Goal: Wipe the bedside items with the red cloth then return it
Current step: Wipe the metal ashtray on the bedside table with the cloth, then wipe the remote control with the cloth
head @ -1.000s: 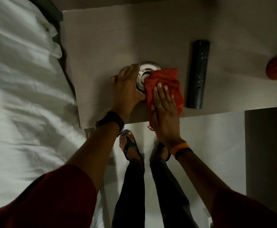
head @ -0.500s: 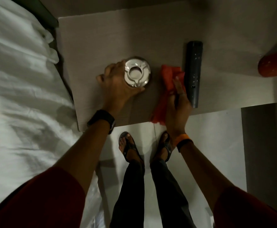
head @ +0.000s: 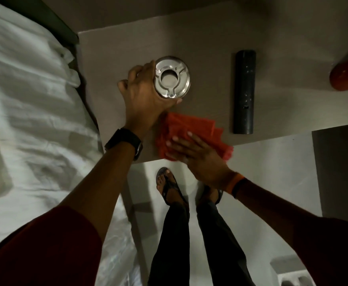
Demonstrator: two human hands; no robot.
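Fingers (head: 177, 139) of the right hand (head: 200, 159) are laid flat and slightly spread on the red cloth (head: 191, 129), which is pressed onto the bench (head: 210, 38) at its near edge, one corner hanging over. The metal ashtray (head: 172, 77) is gripped at its left rim by the curled fingers of the left hand (head: 146, 93), thumb at its near edge. The black remote (head: 244, 91) is seen lying right of the cloth, apart from it. White bedding (head: 30, 112) is seen on the left.

No text, label or number is legible anywhere (too dim).
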